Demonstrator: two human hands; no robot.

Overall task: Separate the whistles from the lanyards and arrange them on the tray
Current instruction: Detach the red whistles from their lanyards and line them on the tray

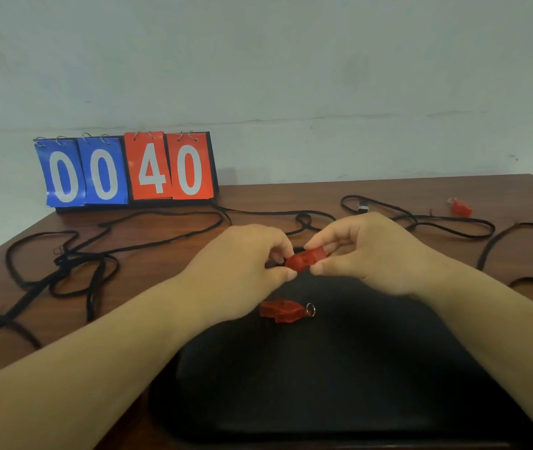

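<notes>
Above the tray (pixel 340 401) — left hand (pixel 245 258), right hand (pixel 365 251) pinching one red whistle (pixel 305 259).

One head-worn view looks forward and down, close over the brown wooden bench (pixel 291 196), facing a pale wall (pixel 291 60).

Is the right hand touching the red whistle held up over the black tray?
Touching. The head view shows the right hand pinching the red whistle, with its fingers on top and its thumb underneath, no gap.
</notes>
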